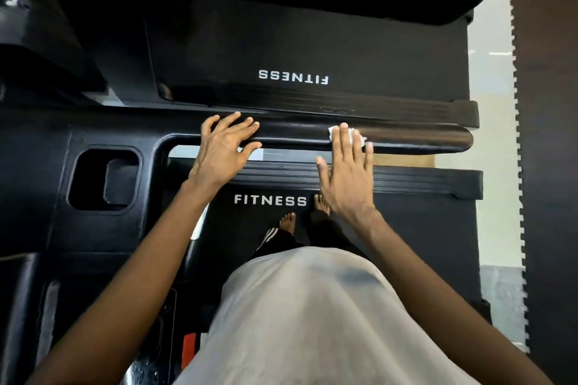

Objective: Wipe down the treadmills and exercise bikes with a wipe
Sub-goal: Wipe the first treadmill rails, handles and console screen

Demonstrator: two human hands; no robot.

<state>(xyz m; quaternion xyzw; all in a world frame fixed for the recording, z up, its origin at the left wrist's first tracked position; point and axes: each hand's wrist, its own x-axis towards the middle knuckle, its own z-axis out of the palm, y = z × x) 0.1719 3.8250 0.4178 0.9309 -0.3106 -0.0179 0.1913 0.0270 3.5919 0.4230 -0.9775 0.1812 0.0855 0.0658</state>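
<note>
Black and padded, the treadmill handrail ran lengthwise from 9 to 3 o'clock, its rounded end pointing to 3. The right hand, fingers straight, pressed a crumpled white wipe onto the rail. At 9 o'clock of it, the left hand rested spread-fingered on the same rail. "FITNESS" stood in white on the belt at 6 o'clock of the rail, and upside down on the neighbouring belt at 12.

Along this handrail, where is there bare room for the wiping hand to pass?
Bare stretches: between the left hand and the wipe under the right hand, and from the wipe to the rounded end of the handrail. Crowded where the left hand rests on it.
</note>
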